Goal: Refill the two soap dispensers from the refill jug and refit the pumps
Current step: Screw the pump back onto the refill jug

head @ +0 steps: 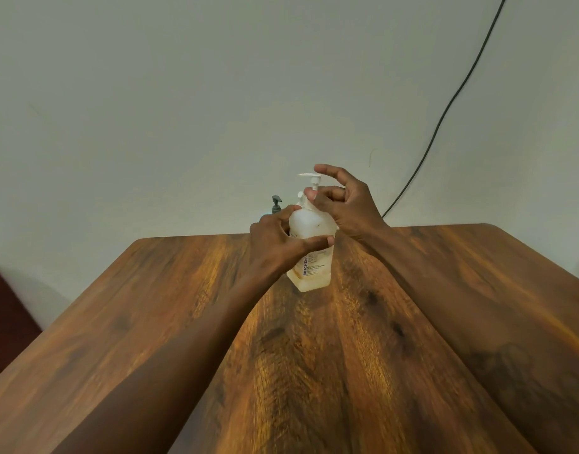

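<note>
A translucent white soap dispenser bottle [312, 260] with a printed label stands upright on the wooden table [314, 355], near its far edge. My left hand [278, 244] wraps around the bottle's body from the left. My right hand [344, 204] pinches the collar of its white pump [311, 178] at the neck, thumb and fingers closed on it. Behind the bottle, a grey pump head [276, 204] of a second dispenser pokes up; its body is hidden by my left hand. No refill jug is in view.
A pale wall rises right behind the table's far edge. A black cable [445, 109] runs down the wall to the table's back right. A dark red seat [6, 322] sits low at the left, beside the table.
</note>
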Available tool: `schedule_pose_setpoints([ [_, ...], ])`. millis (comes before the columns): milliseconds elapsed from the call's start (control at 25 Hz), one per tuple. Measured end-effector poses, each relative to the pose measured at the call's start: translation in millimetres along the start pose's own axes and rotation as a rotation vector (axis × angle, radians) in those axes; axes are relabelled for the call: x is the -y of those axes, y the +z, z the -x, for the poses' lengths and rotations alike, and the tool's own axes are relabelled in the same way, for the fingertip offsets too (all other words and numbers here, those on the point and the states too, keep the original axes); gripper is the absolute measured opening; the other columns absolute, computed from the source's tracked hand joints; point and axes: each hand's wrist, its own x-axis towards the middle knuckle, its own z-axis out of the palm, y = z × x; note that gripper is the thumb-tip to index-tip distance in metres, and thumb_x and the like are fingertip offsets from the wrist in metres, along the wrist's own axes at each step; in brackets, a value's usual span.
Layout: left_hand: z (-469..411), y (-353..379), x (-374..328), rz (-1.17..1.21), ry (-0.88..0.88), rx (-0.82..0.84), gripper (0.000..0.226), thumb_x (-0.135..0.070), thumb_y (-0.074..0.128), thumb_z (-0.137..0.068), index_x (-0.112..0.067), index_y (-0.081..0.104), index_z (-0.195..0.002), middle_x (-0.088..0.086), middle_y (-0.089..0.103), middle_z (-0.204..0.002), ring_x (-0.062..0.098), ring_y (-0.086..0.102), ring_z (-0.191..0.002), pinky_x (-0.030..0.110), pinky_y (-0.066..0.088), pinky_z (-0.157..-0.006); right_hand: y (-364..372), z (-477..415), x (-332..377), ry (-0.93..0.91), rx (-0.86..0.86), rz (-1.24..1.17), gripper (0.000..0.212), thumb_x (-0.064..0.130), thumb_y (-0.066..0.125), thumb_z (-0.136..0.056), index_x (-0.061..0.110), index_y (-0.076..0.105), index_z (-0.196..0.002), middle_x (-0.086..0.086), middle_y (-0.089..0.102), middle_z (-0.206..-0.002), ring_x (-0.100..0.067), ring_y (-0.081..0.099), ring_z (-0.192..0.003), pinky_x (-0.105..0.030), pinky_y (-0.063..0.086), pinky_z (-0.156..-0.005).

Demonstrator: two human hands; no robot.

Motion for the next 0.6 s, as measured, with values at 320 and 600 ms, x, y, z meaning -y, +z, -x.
schedule_pose_setpoints([
  [320, 5, -3, 1, 0.187, -0.100, 0.285, 0.066, -0.057, 0.082, -0.077, -0.032, 0.063, -0.135, -0.010, 0.075, -0.119, 0.008, 0.074, -0.101, 0.034, 0.063, -0.085, -3, -14, 15, 0.162, 0.171, 0.160, 0.033, 0.011, 0.042, -0.108, 0.022, 0.061, -0.133, -0.002, 0.074, -0.113, -0.013, 0.071, -0.094, -0.020, 0.061, -0.072],
  [600, -2, 9, -6, 0.239, -0.128, 0.344, 0.065, -0.036, 0.084, -0.082, -0.022, 0.059, -0.141, -0.002, 0.072, -0.128, 0.015, 0.072, -0.108, 0.018, 0.059, -0.080, -15, -13, 12, 0.146, 0.200, 0.012, 0.016, 0.012, 0.050, -0.090, 0.019, 0.063, -0.084, -0.003, 0.071, -0.124, -0.028, 0.072, -0.109, -0.047, 0.060, -0.094],
])
